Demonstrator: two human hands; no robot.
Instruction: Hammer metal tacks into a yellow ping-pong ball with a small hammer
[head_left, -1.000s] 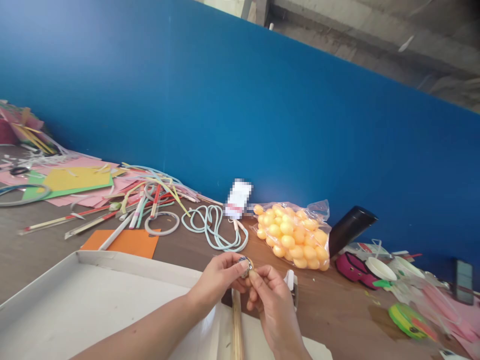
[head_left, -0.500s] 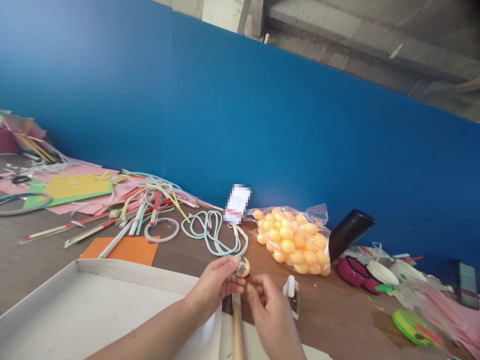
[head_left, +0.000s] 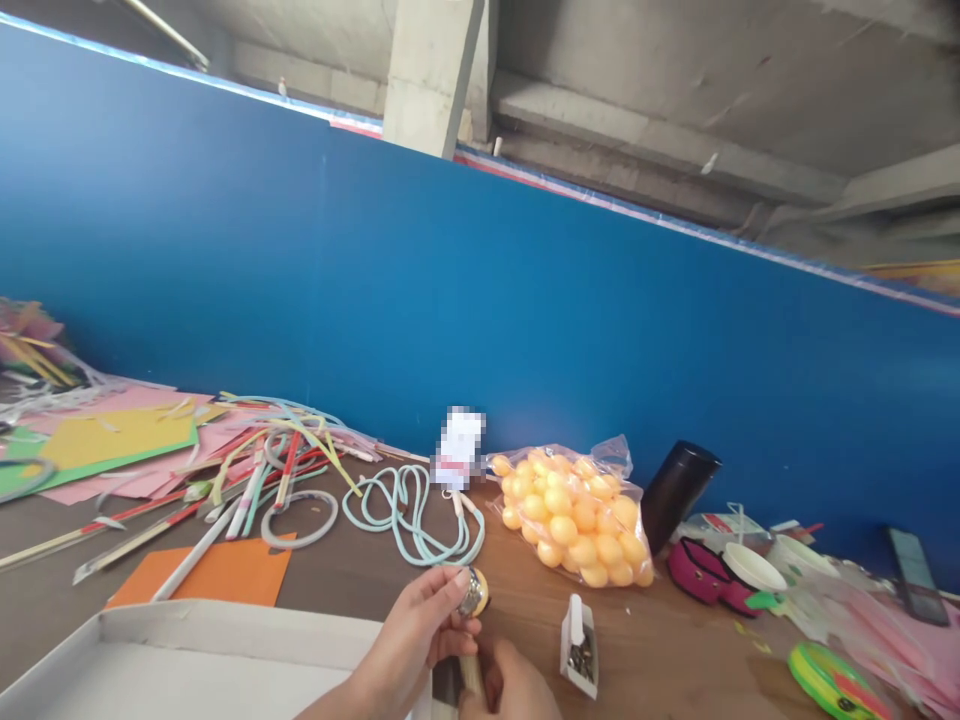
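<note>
My left hand (head_left: 424, 630) is closed, pinching a small yellow-orange ball (head_left: 474, 592) between thumb and fingers. Shiny silver metal covers part of the ball's face. Just below and to the right is my right hand (head_left: 517, 688), its fingers curled beside a pale wooden stick (head_left: 471, 678). Whatever its fingertips hold, if anything, is hidden. That stick runs down from under the left hand and out of the frame. To the right, a small open white box (head_left: 580, 650) contains little dark metal pieces.
Behind my hands lie a clear bag of orange balls (head_left: 574, 515), a pale blue lanyard (head_left: 409, 530) and a black cylinder (head_left: 681, 490). A white tray (head_left: 247, 625) is at lower left, paper strips (head_left: 277, 470) beyond it. A green tape measure (head_left: 832, 685) lies right, and a blue partition (head_left: 480, 300) stands behind.
My view has tilted up, so the table sits lower in the picture. My right hand has moved down from the ball to beside the stick; my left keeps hold of the ball.
</note>
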